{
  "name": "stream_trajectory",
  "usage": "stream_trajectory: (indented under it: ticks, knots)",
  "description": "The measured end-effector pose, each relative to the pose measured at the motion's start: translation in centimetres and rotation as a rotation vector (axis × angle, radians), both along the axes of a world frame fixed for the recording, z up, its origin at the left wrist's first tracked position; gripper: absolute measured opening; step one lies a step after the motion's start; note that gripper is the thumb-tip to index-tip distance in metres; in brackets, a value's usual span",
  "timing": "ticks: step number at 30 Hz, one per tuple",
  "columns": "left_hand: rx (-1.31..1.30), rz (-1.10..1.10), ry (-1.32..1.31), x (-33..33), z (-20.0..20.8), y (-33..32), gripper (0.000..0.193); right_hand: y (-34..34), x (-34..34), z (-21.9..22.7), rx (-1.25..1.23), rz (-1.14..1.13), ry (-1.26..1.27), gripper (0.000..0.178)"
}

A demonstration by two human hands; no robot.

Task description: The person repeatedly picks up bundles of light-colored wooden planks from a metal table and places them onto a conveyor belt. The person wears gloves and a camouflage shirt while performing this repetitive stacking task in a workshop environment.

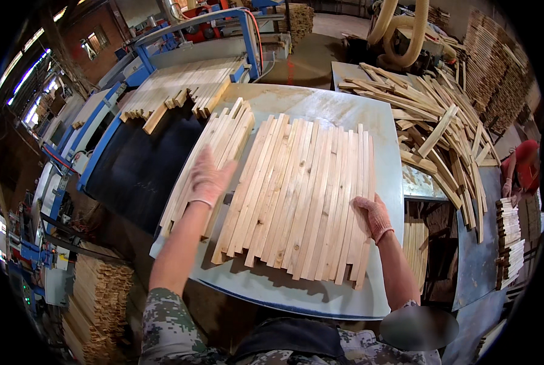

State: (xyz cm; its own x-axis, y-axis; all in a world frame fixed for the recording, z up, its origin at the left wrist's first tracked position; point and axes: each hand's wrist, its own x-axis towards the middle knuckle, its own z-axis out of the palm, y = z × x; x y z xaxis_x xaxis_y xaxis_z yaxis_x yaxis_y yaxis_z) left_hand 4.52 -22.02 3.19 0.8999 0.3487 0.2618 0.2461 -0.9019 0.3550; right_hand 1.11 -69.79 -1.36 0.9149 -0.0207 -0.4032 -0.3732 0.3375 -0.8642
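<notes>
We have the wide slat row (299, 194) on the pale table (351, 304) between our hands, long axis running away from us. Right hand (374, 218) is nearer, touching its right edge, pinch unclear; left hand (210, 177) is spread at the narrower slat bundle (226, 131).

**Brick and daylight around your table (363, 115)**

Well past the table's far left corner, you have a reddish-brown brick wall (86, 64) with a small window (98, 39). Farther left, bright strips of light (28, 76) cut through the hall's dark side. Beyond your far edge lies pale grey floor (339, 25); thick beige ducting (415, 36) curves past the far right corner. A bluish-grey worktop (476, 267) stands off your right edge.
</notes>
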Motion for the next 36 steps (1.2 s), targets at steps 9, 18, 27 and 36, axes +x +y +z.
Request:
stream_trajectory:
  ticks: [9, 18, 27, 36]
  knots:
    - [-0.111, 0.302, 0.378, -0.3, -1.8, 11.4, 0.096, 5.3, 3.4, -0.2, -0.010, 0.072, -0.014, 0.056]
    - [-0.321, -0.013, 0.326, -2.5, -0.4, 14.6, 0.073, 6.8, 3.0, 3.6, -1.210, 0.232, 0.097, 0.085]
    - [-0.041, 0.075, 0.359, -1.7, -3.9, 14.2, 0.080, 14.3, 1.0, 4.5, -1.507, -0.035, 0.269, 0.092]
    - [-0.078, 0.101, 0.420, -3.0, -0.9, 13.4, 0.084, 14.7, 1.4, 3.4, -1.565, -0.067, 0.235, 0.089]
